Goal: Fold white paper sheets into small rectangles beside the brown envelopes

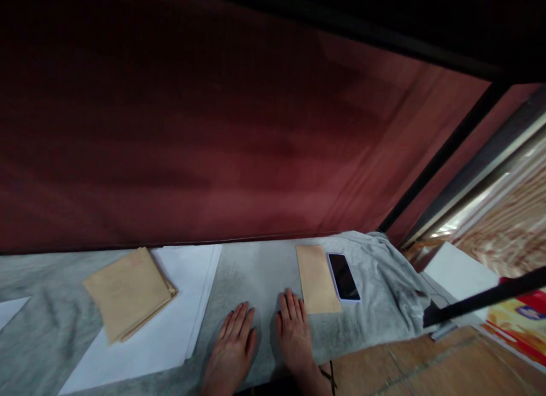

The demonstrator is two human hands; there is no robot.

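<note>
Head view, left hand (230, 347): palm down on the grey cloth (260, 265), empty; apparently resting.
Right hand (295, 334): likewise flat, gripping nothing; contact with the envelope unclear.
Single brown envelope (319, 282): its 1 o'clock, probably within easy reach.
Phone (343, 277): 2 o'clock, perhaps set aside.
Brown stack (128, 293): left hand's 10 o'clock, on white sheets (170, 333), perhaps weighting them.

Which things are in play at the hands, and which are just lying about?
At the hands, though neither holds anything:
grey cloth, under left hand and right hand
brown sheet, beside the right hand

Likely just lying about:
phone
brown paper stack
white sheets beneath it
red-and-yellow packet, far right
</note>
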